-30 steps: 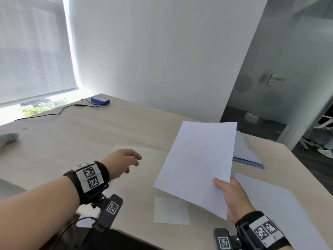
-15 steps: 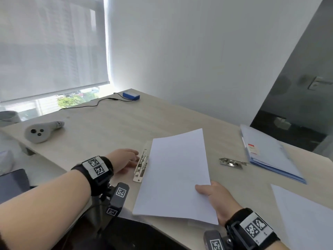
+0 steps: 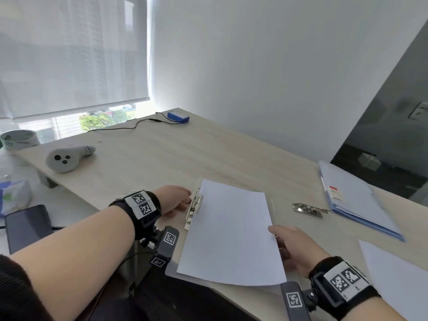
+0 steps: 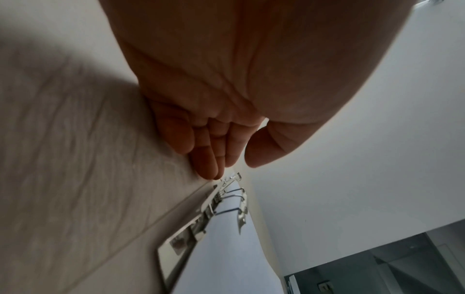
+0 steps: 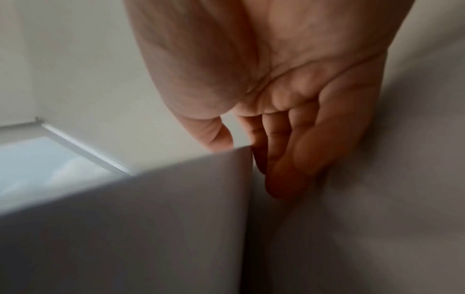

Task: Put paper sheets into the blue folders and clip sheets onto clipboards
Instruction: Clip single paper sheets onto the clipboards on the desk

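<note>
A white sheet (image 3: 231, 235) lies on a clear clipboard (image 3: 171, 270) at the table's near edge. My right hand (image 3: 287, 242) pinches the sheet's right edge, thumb on top and fingers beneath, as the right wrist view shows (image 5: 276, 139). The sheet's left edge reaches the metal clip (image 3: 194, 209), whose jaw stands raised in the left wrist view (image 4: 226, 201). My left hand (image 3: 178, 200) is at the clip's far end, straight fingertips (image 4: 208, 169) touching it and the thumb apart. A blue folder (image 3: 356, 200) lies shut at the right.
A loose metal clip (image 3: 308, 209) lies between the clipboard and the folder. Another white sheet (image 3: 393, 279) sits at the near right. Far off are a grey controller (image 3: 67, 156) and a blue box (image 3: 178, 117) with a cable.
My right hand has brought the sheet down from the air onto the clipboard. My left hand has moved up to the clip. The head view has swung left.
</note>
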Demonstrator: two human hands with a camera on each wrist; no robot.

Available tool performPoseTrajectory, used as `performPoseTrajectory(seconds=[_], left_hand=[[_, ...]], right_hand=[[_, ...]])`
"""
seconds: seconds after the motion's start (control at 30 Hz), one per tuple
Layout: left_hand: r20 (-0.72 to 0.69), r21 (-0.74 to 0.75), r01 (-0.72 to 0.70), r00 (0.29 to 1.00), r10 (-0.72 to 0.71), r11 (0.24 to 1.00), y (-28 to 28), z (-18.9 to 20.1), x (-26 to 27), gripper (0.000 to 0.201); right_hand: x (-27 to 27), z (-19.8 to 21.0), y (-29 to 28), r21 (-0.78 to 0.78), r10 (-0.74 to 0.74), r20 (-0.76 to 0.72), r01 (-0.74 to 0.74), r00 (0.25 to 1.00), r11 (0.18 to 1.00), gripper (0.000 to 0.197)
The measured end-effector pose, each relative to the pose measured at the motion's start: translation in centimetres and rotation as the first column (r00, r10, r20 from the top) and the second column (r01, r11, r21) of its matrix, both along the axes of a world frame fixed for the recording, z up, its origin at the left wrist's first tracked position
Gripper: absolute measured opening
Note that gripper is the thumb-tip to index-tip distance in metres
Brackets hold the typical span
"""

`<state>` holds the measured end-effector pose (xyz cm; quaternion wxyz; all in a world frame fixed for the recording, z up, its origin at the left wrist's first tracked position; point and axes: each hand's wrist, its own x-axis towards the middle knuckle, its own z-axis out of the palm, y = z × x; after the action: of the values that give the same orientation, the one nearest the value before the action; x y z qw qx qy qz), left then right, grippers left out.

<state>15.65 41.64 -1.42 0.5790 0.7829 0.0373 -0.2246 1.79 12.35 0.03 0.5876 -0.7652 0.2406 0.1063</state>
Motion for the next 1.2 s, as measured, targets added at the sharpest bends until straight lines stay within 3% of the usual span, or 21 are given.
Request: performPoseTrajectory(seconds=[0.2, 0.33, 0.63, 0.73, 0.87, 0.93, 1.03, 1.2], left_hand=[[-0.026, 0.15, 0.064, 0.998, -0.06, 0.987, -0.5, 0.2, 0.6, 0.031], [-0.024, 0.291, 0.138, 0.99, -0.137, 0.947, -1.0, 0.4, 0.8, 0.016], [0.007, 0.341, 0.18, 0.981, -0.194, 0.923, -1.2, 0.3, 1.1, 0.013], [0.028, 0.37, 0.197, 0.975, -0.223, 0.908, -1.4, 0.6, 0.6, 0.022], [0.013, 0.234, 0.141, 0.989, -0.148, 0.962, -1.0, 0.4, 0.4, 0.033], [-0.018, 0.122, 0.084, 0.996, -0.082, 0.989, -0.7, 0.2, 0.1, 0.026], [-0.04, -0.06, 0.004, 0.999, -0.006, 0.998, -0.1, -0.1, -0.2, 0.036], [0.084, 0.071, 0.142, 0.986, -0.147, 0.987, 1.2, -0.8, -0.9, 0.03]], right_hand=[[0.8, -0.9, -1.4, -0.134, 0.022, -0.016, -0.024, 1.0, 0.991, 0.021], [1.0, -1.5, -2.0, -0.155, 0.06, -0.017, -0.062, 0.998, 0.986, 0.021], [0.7, -1.6, -2.0, -0.171, 0.107, -0.007, -0.107, 0.994, 0.979, 0.025], [0.7, -1.8, -2.0, -0.182, 0.114, 0.003, -0.112, 0.993, 0.977, 0.026], [0.8, -1.9, -2.1, -0.18, 0.122, 0.012, -0.118, 0.992, 0.977, 0.027], [0.8, -1.9, -2.1, -0.177, 0.123, 0.012, -0.119, 0.992, 0.977, 0.027], [0.8, -1.9, -2.1, -0.167, 0.122, 0.011, -0.119, 0.992, 0.979, 0.026], [0.9, -1.9, -2.2, -0.159, 0.129, 0.009, -0.126, 0.992, 0.979, 0.027]])
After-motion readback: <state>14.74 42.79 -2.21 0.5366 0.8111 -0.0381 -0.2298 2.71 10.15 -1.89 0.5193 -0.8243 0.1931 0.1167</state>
